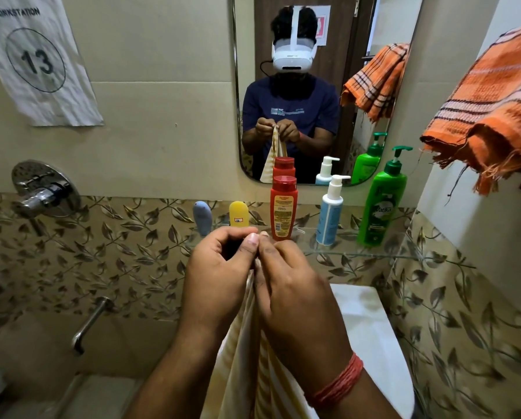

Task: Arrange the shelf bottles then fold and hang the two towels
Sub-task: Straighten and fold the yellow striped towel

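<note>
Bathroom glass shelf mid-frame has five bottles lined up; orange towel hangs upper right. Both my left hand and right hand pinch the yellow striped towel at center, draping down.

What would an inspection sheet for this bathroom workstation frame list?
Surface: glass shelf under the mirror, carrying five bottles.
Job's things: grey bottle, yellow bottle, red bottle, white pump bottle and green pump bottle upright in a row; orange towel draped high at right; striped towel hanging from the hands.
Clutter: nothing seen.
Hands: left hand and right hand together pinch the striped towel's top edge.
Cables: nothing seen.
Surroundings: workstation sign, wall tap, spout.
</note>
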`<state>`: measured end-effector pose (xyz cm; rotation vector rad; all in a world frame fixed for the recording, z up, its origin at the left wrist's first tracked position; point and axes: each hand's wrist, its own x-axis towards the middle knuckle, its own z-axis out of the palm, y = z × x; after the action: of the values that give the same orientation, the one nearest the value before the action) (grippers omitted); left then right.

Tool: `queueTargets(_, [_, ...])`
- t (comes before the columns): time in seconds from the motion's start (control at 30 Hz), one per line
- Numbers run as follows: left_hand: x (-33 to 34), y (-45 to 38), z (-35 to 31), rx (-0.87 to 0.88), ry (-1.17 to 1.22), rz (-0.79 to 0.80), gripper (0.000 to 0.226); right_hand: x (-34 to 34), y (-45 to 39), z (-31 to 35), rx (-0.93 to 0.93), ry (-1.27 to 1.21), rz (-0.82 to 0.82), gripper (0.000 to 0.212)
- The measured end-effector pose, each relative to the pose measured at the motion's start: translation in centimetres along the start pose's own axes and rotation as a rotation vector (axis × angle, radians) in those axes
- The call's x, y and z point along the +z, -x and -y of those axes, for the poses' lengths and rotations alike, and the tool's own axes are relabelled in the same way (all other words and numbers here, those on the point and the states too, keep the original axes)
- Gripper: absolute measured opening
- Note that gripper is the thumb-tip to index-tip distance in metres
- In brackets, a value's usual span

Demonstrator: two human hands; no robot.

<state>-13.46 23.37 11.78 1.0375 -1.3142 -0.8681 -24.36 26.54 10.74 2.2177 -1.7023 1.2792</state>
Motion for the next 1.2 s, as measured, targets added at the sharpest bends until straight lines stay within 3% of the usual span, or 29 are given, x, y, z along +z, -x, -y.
queueTargets(0.13, [-1.3, 0.0, -0.5, 0.044, 0.004, 0.210, 0.018, -2.0, -0.7, -2.4, 0.044, -0.395, 0.013, 0.021])
queueTargets(0.23, [-2.1, 0.2, -1.5, 0.091, -0.059, 0.417, 0.021, -3.5, -1.4, -4.4, 0.127, -0.780, 0.226, 0.014])
queueTargets(0.33, [-2.5, 0.3, -2.1, 0.129, -0.148, 0.489, 0.023, -3.8, -0.9, -4.6, 0.129, -0.889, 0.357, 0.010])
queueTargets(0.5, [-2.4, 1.0, -1.9, 0.185, -0.129, 0.366, 0.023, -3.0, 0.4, -4.1, 0.197, -0.986, 0.462, 0.012])
queueTargets(0.6, [-2.4, 1.6, -1.8, 0.156, -0.029, 0.271, 0.027, -2.2, 1.1, -3.8, 0.099, -0.816, 0.452, 0.018])
queueTargets(0.7, [-2.5, 2.0, -1.8, 0.154, 0.030, 0.307, 0.023, -2.0, 1.8, -3.6, -0.038, -0.658, 0.386, 0.015])
queueTargets(0.93, [-3.4, 2.8, -2.1, 0.221, -0.034, 0.271, 0.031, -1.6, 2.6, -3.0, -0.029, -0.879, 0.309, 0.026])
queueTargets(1.1, [-3.8, 3.8, -2.2, 0.241, 0.011, 0.135, 0.032, -2.0, 3.3, -2.9, -0.050, -0.866, 0.501, 0.045])
queueTargets(1.2, [-4.3, 4.0, -2.3, 0.250, 0.019, 0.002, 0.033, -2.2, 3.9, -3.3, -0.025, -0.863, 0.658, 0.029])
